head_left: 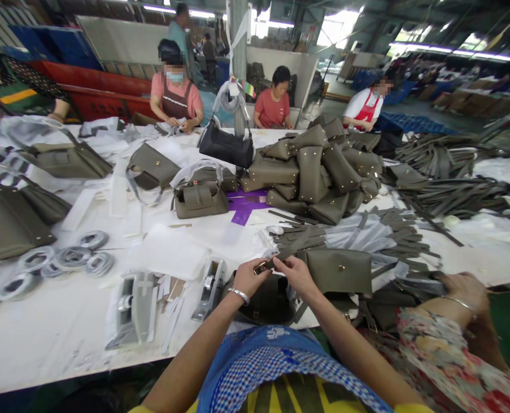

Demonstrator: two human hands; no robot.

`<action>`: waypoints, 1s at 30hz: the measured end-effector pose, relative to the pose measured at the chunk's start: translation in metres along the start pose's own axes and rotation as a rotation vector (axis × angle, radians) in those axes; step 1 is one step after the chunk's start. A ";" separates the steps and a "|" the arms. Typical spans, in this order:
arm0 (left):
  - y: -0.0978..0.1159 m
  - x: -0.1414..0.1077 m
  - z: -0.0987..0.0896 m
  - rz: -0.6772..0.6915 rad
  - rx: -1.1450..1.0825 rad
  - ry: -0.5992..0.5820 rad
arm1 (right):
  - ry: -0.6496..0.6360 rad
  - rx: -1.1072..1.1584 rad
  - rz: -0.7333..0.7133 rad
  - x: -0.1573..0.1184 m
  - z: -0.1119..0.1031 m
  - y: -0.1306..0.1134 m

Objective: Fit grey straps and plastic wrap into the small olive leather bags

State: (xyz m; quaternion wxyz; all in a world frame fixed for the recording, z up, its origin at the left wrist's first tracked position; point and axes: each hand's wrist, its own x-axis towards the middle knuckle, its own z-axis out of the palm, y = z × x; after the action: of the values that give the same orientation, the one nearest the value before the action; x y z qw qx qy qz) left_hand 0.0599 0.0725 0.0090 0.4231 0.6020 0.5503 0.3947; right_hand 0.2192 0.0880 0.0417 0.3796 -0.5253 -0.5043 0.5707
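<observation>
Pinch grip, two-handed: left hand (pixel 251 277) and right hand (pixel 295 275) held an olive strap (pixel 272 264) with gold-toned hardware, at dial centre, above one open olive bag (pixel 265 301). Left to right: translucent rolls (pixel 84 259), about seven, nine o'clock; two tape dispensers (pixel 134 307), between eight and nine; one black bag (pixel 226 146), eleven. Pale lettering on blue apron (pixel 255 338), six o'clock: too small to read. Piled olive bags (pixel 310 163), one o'clock, overlapped beyond counting. One flap bag (pixel 332 275) and a co-worker's hand (pixel 465 292) lay toward three.
</observation>
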 end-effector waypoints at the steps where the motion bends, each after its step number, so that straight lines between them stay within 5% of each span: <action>1: 0.000 0.000 0.000 -0.001 -0.006 -0.005 | 0.024 0.021 -0.006 0.001 -0.001 0.001; 9: 0.000 0.003 -0.007 0.027 -0.158 -0.137 | 0.139 0.557 0.215 0.003 -0.004 0.016; 13: -0.002 0.003 -0.012 0.012 -0.249 -0.263 | 0.119 0.561 0.209 0.006 -0.007 0.016; 30: 0.002 0.007 -0.017 -0.071 -0.330 -0.286 | 0.177 0.447 0.093 0.003 0.006 0.006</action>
State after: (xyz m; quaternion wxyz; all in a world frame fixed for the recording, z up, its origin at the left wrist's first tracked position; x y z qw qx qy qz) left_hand 0.0453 0.0811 0.0168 0.6031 0.5548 0.4335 0.3748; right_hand 0.2132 0.0886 0.0351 0.5024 -0.4988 -0.3052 0.6369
